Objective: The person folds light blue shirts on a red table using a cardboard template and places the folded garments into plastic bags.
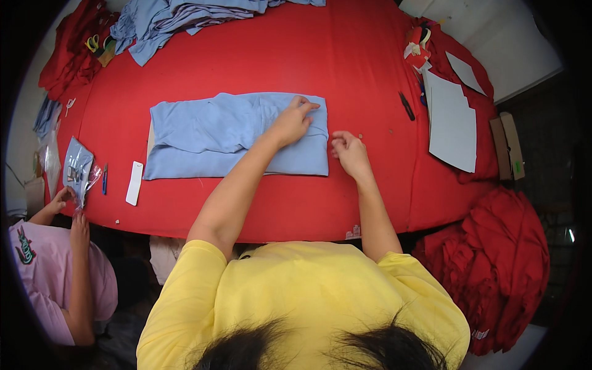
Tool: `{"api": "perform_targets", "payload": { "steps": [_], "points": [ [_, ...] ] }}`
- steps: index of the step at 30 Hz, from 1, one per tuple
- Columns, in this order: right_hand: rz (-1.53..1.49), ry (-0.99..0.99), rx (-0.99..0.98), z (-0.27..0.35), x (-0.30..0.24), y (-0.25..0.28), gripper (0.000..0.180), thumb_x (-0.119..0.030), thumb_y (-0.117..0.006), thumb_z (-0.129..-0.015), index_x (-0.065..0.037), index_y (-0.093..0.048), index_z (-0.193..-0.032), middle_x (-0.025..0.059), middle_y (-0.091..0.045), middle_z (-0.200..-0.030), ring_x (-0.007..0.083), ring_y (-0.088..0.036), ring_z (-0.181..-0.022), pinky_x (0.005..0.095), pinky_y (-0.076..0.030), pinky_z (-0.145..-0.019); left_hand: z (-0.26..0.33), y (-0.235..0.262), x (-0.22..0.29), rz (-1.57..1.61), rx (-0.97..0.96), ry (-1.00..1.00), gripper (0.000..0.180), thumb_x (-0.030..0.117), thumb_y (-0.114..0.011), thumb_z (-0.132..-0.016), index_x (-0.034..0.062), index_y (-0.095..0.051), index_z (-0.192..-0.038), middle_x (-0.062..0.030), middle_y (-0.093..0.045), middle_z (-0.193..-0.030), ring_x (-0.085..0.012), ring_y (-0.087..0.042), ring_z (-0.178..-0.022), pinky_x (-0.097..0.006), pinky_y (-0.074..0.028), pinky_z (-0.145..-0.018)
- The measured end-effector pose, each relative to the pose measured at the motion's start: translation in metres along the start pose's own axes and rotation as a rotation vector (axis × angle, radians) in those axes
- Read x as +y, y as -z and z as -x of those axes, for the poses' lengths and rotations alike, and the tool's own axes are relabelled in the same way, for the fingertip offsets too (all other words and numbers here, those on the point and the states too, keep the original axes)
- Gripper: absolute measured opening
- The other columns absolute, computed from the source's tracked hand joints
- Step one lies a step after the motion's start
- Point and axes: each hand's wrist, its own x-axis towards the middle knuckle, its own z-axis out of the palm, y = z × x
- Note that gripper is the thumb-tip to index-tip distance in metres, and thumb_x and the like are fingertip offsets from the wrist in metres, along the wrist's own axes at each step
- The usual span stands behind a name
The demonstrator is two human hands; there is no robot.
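Dark hair (240, 348) fronts a red-covered table (364, 55) bearing blue cloth (203, 126).

I count one wearer (302, 271) with one left hand (292, 122) and one right hand (353, 156), one folded blue cloth (209, 126), one blue tool (105, 179), one black tool (406, 106) and one white strip (134, 183).

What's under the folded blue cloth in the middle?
A pale edge shows at the blue cloth's left end; red tablecloth surrounds it. Anything else beneath is covered.
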Motion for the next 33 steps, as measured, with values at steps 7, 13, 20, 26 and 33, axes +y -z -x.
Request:
{"api": "perform_targets", "payload": {
  "steps": [7, 13, 20, 26, 33],
  "points": [
    [-0.292, -0.162, -0.018, -0.030, -0.009, -0.012, 0.034, -0.026, -0.064, -0.090, 0.004, -0.059, -0.105, 0.0068, -0.062, -0.077, 0.0105, -0.060, -0.062, 0.0247, -0.050, -0.051, 0.056, -0.014, 0.004, -0.264, 0.141, -0.182, 0.019, 0.016, -0.066, -0.083, 0.0102, -0.061, -0.100, -0.0086, -0.057, -0.094, -0.0298, -0.057, -0.092, -0.041, -0.045, -0.078],
    [0.053, -0.123, -0.138, -0.062, -0.014, -0.007, 0.029, -0.026, -0.069, -0.086, 0.001, -0.060, -0.081, 0.0077, -0.059, -0.066, 0.0137, -0.059, -0.055, 0.0261, -0.049, -0.045, 0.050, -0.018, 0.006, -0.227, 0.240, -0.192, 0.019, 0.016, -0.067, -0.081, 0.0107, -0.062, -0.098, -0.0068, -0.059, -0.089, -0.0279, -0.058, -0.089, -0.041, -0.042, -0.080],
    [-0.190, -0.071, -0.146, -0.050, -0.014, -0.008, 0.016, -0.015, -0.064, -0.088, -0.002, -0.060, -0.096, 0.0039, -0.060, -0.079, 0.0087, -0.056, -0.067, 0.0228, -0.049, -0.060, 0.057, -0.012, 0.009, -0.197, 0.147, -0.077, 0.032, 0.032, -0.061, -0.090, 0.0052, -0.062, -0.108, -0.0109, -0.065, -0.104, -0.0289, -0.061, -0.096, -0.039, -0.044, -0.084],
    [-0.593, 0.207, -0.315, -0.002, -0.038, -0.048, 0.028, -0.002, -0.051, -0.087, 0.001, -0.053, -0.114, 0.0156, -0.059, -0.115, 0.0201, -0.056, -0.110, 0.0303, -0.046, -0.091, 0.035, 0.022, 0.026, 0.321, 0.108, 0.519, 0.052, 0.040, -0.063, -0.089, -0.0043, -0.057, -0.116, -0.0210, -0.064, -0.107, -0.0275, -0.063, -0.102, -0.038, -0.048, -0.085],
    [-0.985, 0.099, -0.361, 0.010, -0.060, -0.037, 0.024, -0.006, -0.044, -0.092, -0.002, -0.051, -0.114, 0.0177, -0.057, -0.120, 0.0311, -0.057, -0.114, 0.0437, -0.048, -0.095, 0.088, 0.179, -0.016, 0.312, 0.247, 0.253, 0.034, 0.024, -0.068, -0.084, -0.0014, -0.065, -0.106, -0.0100, -0.067, -0.092, -0.0149, -0.062, -0.084, -0.031, -0.050, -0.075]
  ]
}}
